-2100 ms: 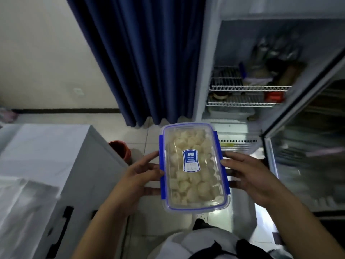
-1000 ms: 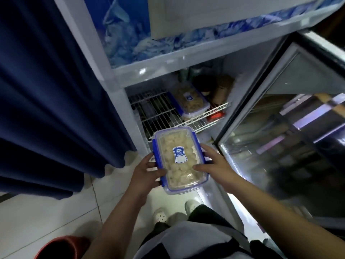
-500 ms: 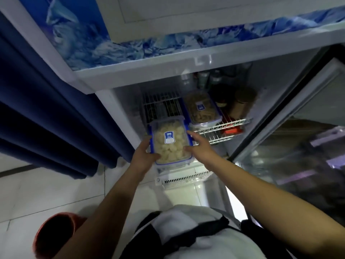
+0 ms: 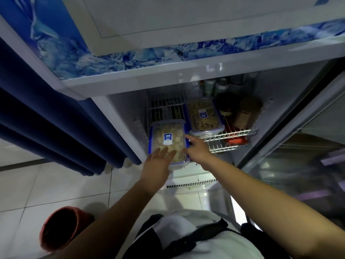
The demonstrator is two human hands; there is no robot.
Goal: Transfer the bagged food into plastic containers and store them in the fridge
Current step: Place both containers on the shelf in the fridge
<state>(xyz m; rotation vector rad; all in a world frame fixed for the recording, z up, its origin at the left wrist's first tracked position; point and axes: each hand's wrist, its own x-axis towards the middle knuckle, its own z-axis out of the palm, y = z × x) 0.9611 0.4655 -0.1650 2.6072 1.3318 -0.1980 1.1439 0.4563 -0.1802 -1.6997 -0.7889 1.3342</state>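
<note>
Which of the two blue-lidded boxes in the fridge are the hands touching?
The left container, filled with pale round pieces, sticking out over the shelf's front edge. The right container, holding darker brownish food, sits untouched further back.

We are seeing one container [image 4: 169, 141] sitting on the fridge's wire shelf [image 4: 231, 136], left of another container [image 4: 202, 116], with jars [image 4: 246, 111] lying further right.

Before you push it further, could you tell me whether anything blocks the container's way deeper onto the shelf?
Nothing visible: bare wire shelf lies behind the container; the second container sits beside it, to its right.
</note>
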